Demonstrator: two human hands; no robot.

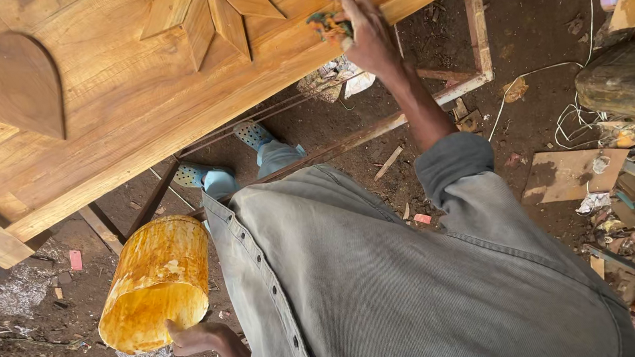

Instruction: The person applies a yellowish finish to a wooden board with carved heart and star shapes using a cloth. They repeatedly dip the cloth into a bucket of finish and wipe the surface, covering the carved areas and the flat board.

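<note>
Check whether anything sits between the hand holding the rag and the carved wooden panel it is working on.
Nothing visible does. The right hand presses a stained rag straight onto the wooden panel near its lower edge, beside the carved star. The left hand holds a yellow-stained bucket low at the side, away from the panel.

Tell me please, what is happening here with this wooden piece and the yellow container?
A person in a grey shirt stands over a large wooden panel carved with a heart and a star. The right hand presses a stained, multicoloured cloth against the panel's near edge. The left hand holds a yellow-stained plastic container low beside the body, tilted. Wood scraps lie on the dirt floor.
</note>
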